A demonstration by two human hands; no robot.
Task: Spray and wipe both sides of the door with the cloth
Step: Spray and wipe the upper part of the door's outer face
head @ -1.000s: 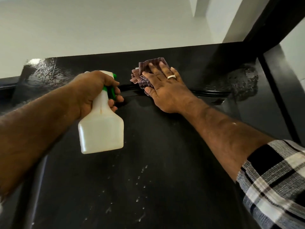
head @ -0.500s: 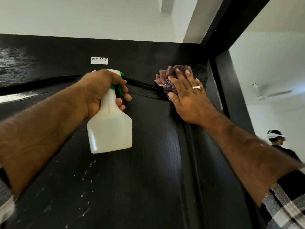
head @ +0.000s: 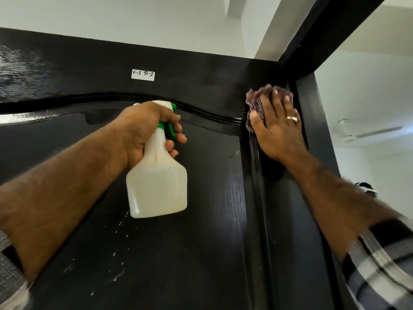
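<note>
Where the door point(head: 201, 231) meets its frame point(head: 312, 135) at the upper right, the cloth point(head: 257, 104) sits pressed against the door's right stile, just below the top corner and touching the end of the curved moulding point(head: 201, 115). Open doorway lies to the right of the frame, with a pale room and a ceiling fan point(head: 366, 133) beyond; white ceiling shows above the door's top edge.

Door: black, wood-grained, glossy; raised arched moulding across the upper panel; a vertical groove down the right side. Droplets point(head: 118, 253) fleck the lower panel, below the bottle. A wet sheen marks the upper left. Small white label point(head: 143, 74), hand-lettered, near the top.

Cloth: purplish, crumpled, checked weave as far as the blur allows.

Bottle point(head: 156, 186): translucent white plastic, flat-shouldered, narrow neck, green trigger and nozzle; held upright in front of the panel, and whether it touches the door cannot be told.

Right hand point(head: 277, 128): fingers straight and together, flat over the cloth, palm pressing it to the door; a ring on one finger. Sleeve point(head: 380, 265): plaid, grey, black and white.

Left hand point(head: 145, 130): wrapped round the bottle's neck, fingers curled at the trigger, thumb side over the spray head.
</note>
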